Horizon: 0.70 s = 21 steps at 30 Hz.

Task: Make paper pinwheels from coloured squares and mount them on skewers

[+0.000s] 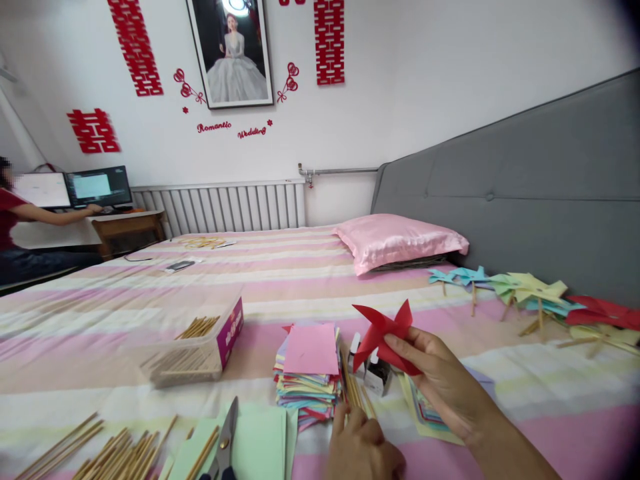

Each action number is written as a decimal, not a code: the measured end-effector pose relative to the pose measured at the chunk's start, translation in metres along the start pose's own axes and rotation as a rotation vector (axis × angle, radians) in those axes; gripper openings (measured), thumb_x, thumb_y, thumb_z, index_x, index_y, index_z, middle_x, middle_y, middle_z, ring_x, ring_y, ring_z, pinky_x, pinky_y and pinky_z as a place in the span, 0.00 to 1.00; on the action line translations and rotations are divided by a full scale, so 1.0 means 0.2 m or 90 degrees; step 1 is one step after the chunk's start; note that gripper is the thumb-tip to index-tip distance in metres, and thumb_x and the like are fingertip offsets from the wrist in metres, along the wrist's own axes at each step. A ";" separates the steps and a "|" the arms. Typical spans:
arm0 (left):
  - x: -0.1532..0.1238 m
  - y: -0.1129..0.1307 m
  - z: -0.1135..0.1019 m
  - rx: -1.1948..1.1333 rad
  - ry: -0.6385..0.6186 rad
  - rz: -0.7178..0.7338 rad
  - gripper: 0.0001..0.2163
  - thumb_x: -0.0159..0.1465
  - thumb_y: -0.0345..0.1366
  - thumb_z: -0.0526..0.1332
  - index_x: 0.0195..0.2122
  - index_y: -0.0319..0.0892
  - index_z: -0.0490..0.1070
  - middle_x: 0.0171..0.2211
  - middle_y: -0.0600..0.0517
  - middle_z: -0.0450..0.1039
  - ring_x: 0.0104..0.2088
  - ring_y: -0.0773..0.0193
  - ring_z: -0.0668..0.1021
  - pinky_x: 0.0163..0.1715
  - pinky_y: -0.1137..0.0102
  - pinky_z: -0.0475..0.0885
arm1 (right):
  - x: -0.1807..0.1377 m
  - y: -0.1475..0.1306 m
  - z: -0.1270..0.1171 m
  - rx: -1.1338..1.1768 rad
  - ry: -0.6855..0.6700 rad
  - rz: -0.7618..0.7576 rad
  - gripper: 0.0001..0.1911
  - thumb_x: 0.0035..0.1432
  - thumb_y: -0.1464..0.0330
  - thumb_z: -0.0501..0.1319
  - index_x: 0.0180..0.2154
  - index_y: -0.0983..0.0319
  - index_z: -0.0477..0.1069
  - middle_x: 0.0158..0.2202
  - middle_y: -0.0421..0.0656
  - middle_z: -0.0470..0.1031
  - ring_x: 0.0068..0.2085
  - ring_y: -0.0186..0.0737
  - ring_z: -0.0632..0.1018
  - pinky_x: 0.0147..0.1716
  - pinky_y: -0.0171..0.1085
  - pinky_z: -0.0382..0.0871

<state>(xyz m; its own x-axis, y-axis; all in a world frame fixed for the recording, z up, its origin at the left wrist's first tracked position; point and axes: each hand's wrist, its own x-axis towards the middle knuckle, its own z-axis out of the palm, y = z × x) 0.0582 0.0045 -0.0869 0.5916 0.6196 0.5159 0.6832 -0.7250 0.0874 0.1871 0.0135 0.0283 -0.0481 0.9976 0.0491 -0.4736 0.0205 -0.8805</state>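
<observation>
My right hand [440, 373] pinches a red paper pinwheel [383, 333] between thumb and fingers, raised above the bed. No stick shows on this pinwheel. Lower down, my left hand [364, 445] is curled at the near ends of several thin wooden sticks [354, 387]; whatever its fingertips grip is hidden. Left of those sticks stands a tall stack of coloured paper [311, 350] with a pink sheet on top. Two small containers [377, 373] with white and black parts sit behind the red pinwheel, partly covered by it. More square paper sheets [425, 413] lie under my right forearm.
Scissors [227, 437] lie on green paper [263, 433] at the front. Loose wooden sticks [120, 457] are left of them, behind which sits a clear plastic box [185, 360] of sticks. Finished pinwheels [537, 290] lie at right by a pink pillow [400, 237]. A person [20, 220] sits far left.
</observation>
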 end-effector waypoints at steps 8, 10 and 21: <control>-0.02 -0.03 0.04 -0.088 0.032 0.005 0.04 0.42 0.37 0.71 0.16 0.48 0.77 0.19 0.51 0.69 0.27 0.64 0.68 0.33 0.65 0.57 | 0.00 0.01 0.01 0.009 0.003 0.011 0.10 0.47 0.68 0.66 0.35 0.63 0.75 0.30 0.42 0.78 0.34 0.37 0.76 0.37 0.34 0.68; -0.01 -0.02 -0.02 -0.127 0.024 0.012 0.03 0.44 0.35 0.70 0.19 0.47 0.77 0.27 0.49 0.72 0.30 0.62 0.71 0.29 0.68 0.61 | 0.00 0.01 -0.01 0.053 -0.010 0.003 0.09 0.47 0.68 0.66 0.34 0.61 0.75 0.30 0.40 0.76 0.33 0.36 0.75 0.36 0.33 0.68; 0.08 0.08 -0.31 -0.430 0.135 -0.061 0.07 0.58 0.30 0.57 0.30 0.41 0.75 0.25 0.47 0.78 0.30 0.62 0.79 0.41 0.69 0.69 | 0.00 -0.04 -0.11 0.192 -0.083 -0.145 0.10 0.42 0.57 0.66 0.25 0.50 0.66 0.20 0.35 0.59 0.20 0.36 0.57 0.21 0.36 0.53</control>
<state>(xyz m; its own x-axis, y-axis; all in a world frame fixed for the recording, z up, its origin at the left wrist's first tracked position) 0.0514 -0.0157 -0.0236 0.3999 0.6674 0.6282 0.2726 -0.7410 0.6137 0.2106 0.0151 0.0244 -0.0150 0.9527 0.3035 -0.7215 0.1998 -0.6629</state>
